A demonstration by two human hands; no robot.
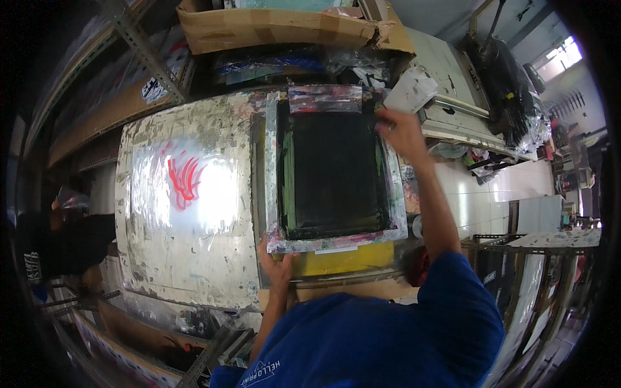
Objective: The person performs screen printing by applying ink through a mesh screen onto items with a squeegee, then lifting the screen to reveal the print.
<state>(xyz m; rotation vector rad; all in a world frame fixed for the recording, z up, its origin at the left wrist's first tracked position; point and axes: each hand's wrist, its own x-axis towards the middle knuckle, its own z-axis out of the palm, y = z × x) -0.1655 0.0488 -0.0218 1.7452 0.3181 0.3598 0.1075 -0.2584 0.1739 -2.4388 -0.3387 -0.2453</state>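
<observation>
A screen printing frame (272, 194) with dark ink over its mesh lies in front of me on the work table. At its near left corner, my left hand (278, 264) grips the frame, thumb out along the near edge and fingers partly hidden. Over the far right corner is my right hand (398, 129), slightly blurred, its fingers closed together; what they hold, if anything, I cannot make out. A stained squeegee (325, 99) rests across the far end of the frame. Just beyond my right hand sits a crumpled white sheet (411, 89). A yellow board (349, 258) shows beneath the frame.
On the left, a clear plastic sheet with a red print (184, 181) lies on the paint-stained table (142, 258). Behind stands a cardboard box (278, 32). Metal shelving (139, 45) is at far left, with a cabinet (453, 116) at far right.
</observation>
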